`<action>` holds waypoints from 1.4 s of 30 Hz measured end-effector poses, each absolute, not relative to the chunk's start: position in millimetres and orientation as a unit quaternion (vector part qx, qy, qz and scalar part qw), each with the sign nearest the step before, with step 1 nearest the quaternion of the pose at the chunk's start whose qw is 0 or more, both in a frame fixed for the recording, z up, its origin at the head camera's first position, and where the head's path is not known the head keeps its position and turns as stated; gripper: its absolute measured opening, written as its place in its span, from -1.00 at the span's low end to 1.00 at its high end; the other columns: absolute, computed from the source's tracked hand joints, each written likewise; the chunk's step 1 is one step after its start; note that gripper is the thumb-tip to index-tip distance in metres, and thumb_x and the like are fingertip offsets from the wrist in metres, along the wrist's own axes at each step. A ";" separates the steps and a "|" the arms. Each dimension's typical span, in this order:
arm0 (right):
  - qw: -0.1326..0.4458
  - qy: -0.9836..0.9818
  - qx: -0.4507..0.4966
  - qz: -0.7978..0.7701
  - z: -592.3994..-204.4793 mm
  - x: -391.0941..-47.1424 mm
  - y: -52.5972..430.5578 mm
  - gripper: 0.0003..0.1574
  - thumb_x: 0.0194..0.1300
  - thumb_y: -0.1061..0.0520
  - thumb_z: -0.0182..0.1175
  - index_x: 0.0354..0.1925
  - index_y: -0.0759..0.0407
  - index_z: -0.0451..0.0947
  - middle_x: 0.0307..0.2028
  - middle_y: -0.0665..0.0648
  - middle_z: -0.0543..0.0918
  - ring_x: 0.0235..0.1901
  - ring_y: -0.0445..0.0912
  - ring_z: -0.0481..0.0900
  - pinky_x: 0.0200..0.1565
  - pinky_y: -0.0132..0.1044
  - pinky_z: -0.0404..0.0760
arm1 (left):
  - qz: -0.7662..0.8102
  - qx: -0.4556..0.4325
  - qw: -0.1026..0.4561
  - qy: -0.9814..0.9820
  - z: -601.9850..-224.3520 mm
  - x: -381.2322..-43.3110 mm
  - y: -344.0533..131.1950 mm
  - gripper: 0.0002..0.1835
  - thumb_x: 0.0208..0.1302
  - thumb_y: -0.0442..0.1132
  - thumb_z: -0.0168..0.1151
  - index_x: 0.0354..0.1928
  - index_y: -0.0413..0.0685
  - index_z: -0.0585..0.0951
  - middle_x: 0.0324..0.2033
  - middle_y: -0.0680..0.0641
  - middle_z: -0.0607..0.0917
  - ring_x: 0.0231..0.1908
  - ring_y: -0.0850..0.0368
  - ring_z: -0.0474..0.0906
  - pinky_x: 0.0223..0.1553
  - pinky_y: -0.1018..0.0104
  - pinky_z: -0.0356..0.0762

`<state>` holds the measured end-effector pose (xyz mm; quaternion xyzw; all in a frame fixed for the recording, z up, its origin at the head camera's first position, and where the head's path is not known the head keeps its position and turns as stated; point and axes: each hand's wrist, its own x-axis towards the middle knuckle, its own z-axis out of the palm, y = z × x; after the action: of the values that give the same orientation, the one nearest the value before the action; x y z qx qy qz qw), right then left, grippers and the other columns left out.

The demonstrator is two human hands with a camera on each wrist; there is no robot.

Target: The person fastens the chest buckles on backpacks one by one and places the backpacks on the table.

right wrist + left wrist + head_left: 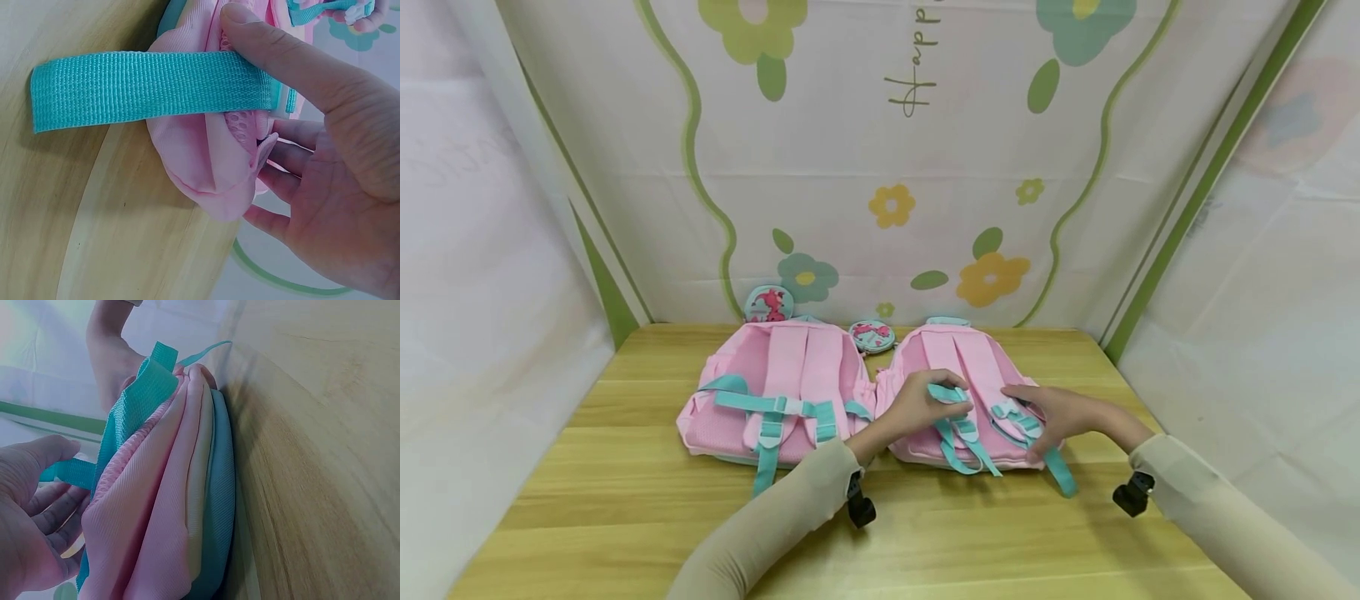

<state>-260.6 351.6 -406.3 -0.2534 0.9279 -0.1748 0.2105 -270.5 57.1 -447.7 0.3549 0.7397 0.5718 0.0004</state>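
Two pink backpacks with teal webbing lie side by side on the table, shoulder straps facing up. At the right backpack [917,446], my left hand [925,404] pinches a teal strap [74,473] between thumb and fingers, raised above the bag's back. A pale buckle [361,11] shows at its fingertips in the right wrist view. My right hand [1063,417] spreads over the same bag's right side, thumb at the mesh edge and fingers by the shoulder strap. A loose teal strap end [144,87] sticks out past that thumb. The left backpack [718,429] has a teal strap buckled across its shoulder straps.
Round teal pouches with a pink figure lie behind the bags, one at the left [768,303] and one in the middle [872,336]. The wooden table [955,550] ends at a flowered cloth backdrop [850,142], with cloth walls on both sides.
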 end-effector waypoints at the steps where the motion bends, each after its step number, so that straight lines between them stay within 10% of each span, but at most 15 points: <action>1: 0.210 0.928 -0.253 -0.173 -406.3 -260.6 351.4 0.45 -0.08 -0.18 0.64 0.54 0.34 0.11 0.49 0.49 0.20 0.42 0.38 0.26 0.31 0.32 0.38 | 0.582 0.350 0.006 0.734 -448.4 -270.1 56.4 -0.71 0.25 -0.29 0.45 -0.04 -0.28 0.71 -0.13 -0.13 0.80 -0.06 0.10 0.68 0.03 0.41 0.61; 10: 0.221 0.928 -0.254 -0.159 -401.0 -261.0 347.6 0.46 -0.07 -0.18 0.64 0.54 0.36 0.08 0.49 0.47 0.21 0.42 0.34 0.28 0.30 0.29 0.40 | 0.615 0.322 0.031 0.719 -449.4 -269.4 50.9 -0.69 0.27 -0.30 0.42 0.01 -0.28 0.70 -0.11 -0.16 0.79 -0.18 0.33 0.62 -0.06 0.45 0.62; 27: 0.225 0.929 -0.256 -0.144 -383.2 -258.5 335.3 0.36 -0.02 -0.20 0.61 0.52 0.33 0.17 0.47 0.44 0.29 0.43 0.40 0.24 0.34 0.36 0.32 | 0.629 0.303 0.026 0.716 -452.0 -270.2 43.3 -0.72 0.22 -0.35 0.45 -0.01 -0.21 0.74 -0.06 -0.19 0.78 -0.09 0.16 0.65 -0.06 0.50 0.61; 42: 0.102 0.934 -0.287 -0.186 -405.4 -267.4 332.4 -0.22 0.21 -0.14 0.48 0.24 0.29 0.57 0.19 0.28 0.65 0.16 0.18 0.60 0.12 0.14 0.60 | 0.627 0.297 0.036 0.719 -458.5 -274.3 40.6 -0.68 0.25 -0.34 0.43 0.03 -0.30 0.71 -0.03 -0.17 0.78 -0.08 0.27 0.62 -0.03 0.49 0.59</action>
<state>-267.4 332.4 -405.4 -0.2869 0.9343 -0.1857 0.1020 -274.3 40.6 -458.5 0.2970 0.7193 0.6270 0.0361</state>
